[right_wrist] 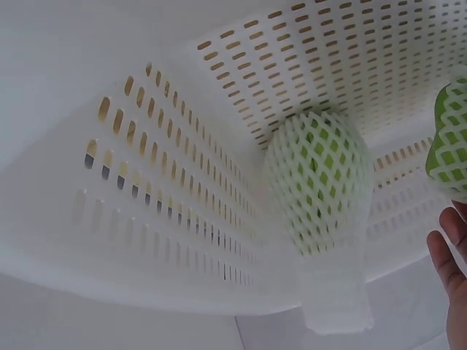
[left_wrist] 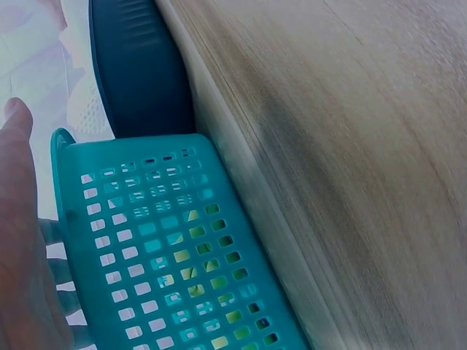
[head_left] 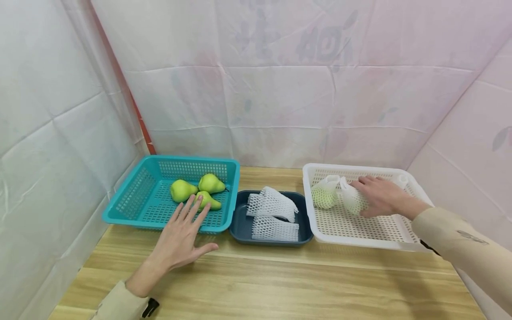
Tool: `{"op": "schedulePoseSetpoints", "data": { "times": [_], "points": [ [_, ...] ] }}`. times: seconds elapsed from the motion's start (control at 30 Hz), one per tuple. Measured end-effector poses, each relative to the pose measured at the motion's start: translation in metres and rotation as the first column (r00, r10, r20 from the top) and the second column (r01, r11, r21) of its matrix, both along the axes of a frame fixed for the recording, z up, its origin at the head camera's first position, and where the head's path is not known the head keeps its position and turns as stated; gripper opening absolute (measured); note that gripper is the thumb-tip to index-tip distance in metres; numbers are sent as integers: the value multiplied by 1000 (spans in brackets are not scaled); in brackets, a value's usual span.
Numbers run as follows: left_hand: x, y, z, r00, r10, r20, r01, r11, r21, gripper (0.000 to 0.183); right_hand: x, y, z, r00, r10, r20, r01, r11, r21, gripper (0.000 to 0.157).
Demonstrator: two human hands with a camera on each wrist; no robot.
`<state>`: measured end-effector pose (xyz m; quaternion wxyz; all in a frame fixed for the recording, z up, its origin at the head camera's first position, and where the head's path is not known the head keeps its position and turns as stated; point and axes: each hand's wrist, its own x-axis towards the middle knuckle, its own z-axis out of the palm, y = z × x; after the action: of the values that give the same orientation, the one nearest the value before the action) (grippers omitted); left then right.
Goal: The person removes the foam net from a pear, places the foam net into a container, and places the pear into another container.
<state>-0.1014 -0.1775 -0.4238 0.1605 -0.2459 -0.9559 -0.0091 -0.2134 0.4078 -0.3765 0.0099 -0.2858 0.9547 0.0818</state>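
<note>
My right hand (head_left: 380, 195) reaches into the white basket (head_left: 360, 240) and holds a pear in a white foam net (head_left: 352, 200), thumb on the near side and fingers on the far side. Left of it lies another netted pear (right_wrist: 321, 168), its loose net end against the basket wall. My left hand (head_left: 180, 240) is spread flat at the near rim of the teal basket (head_left: 132, 220), its fingers straight and holding nothing. Three bare green pears (head_left: 182, 191) lie in that basket; the fingertips overlap the nearest one in the head view.
Between the baskets stands a dark blue tray (head_left: 238, 226) with white foam nets (head_left: 276, 227) lying in it. All three containers sit on a wooden table (head_left: 272, 284). Pale printed sheets (head_left: 280, 98) hang behind and at both sides.
</note>
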Motion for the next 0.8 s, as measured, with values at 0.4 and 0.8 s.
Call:
{"op": "schedulePoseSetpoints", "data": {
  "times": [0.4,0.8],
  "points": [
    [1,2,2,1000,10,1,-10,1000,3,109,8,-1,19,995,10,-101,-16,998,-60,89],
    [1,1,3,1000,-5,-16,5,1000,4,109,18,-6,24,983,22,-181,-41,994,-101,89]
  ]
}}
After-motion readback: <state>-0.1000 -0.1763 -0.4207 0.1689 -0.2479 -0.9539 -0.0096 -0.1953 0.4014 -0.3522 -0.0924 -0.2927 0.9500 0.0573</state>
